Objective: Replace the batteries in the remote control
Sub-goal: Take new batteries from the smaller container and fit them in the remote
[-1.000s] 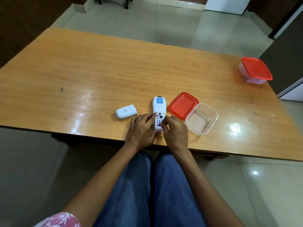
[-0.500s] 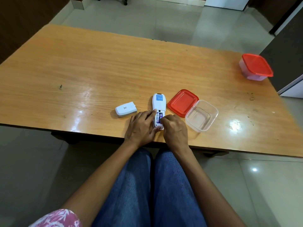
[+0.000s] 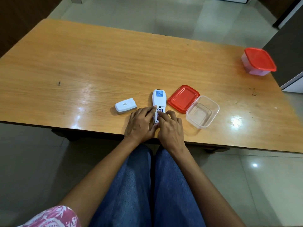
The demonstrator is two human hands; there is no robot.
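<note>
My view from the head camera: the person's left hand (image 3: 141, 123) lies on the table with its fingers fairly straight, pressed along the left edge of the white, rounded plastic remote control (image 3: 159, 99). The right hand (image 3: 170, 126) is bent over the remote's near end, fingertips curled down into the open battery compartment and onto the batteries (image 3: 159, 112) seated there; I cannot tell whether they pinch a cell or only press it.

The remote lies back-up near the front edge of the glossy orange-brown wooden table (image 3: 82, 66), a blue label at its far end. Its small white battery cover (image 3: 126, 106) lies just to the left, apart from the hands. To the right, a loose square red plastic lid (image 3: 183, 98) touches a clear, uncovered plastic tub (image 3: 202, 111). At the far right corner, well apart, stands a second clear tub closed with a red lid (image 3: 259, 61). Blue-jeaned knees and a pink patterned sleeve (image 3: 54, 217) fill the foreground.
</note>
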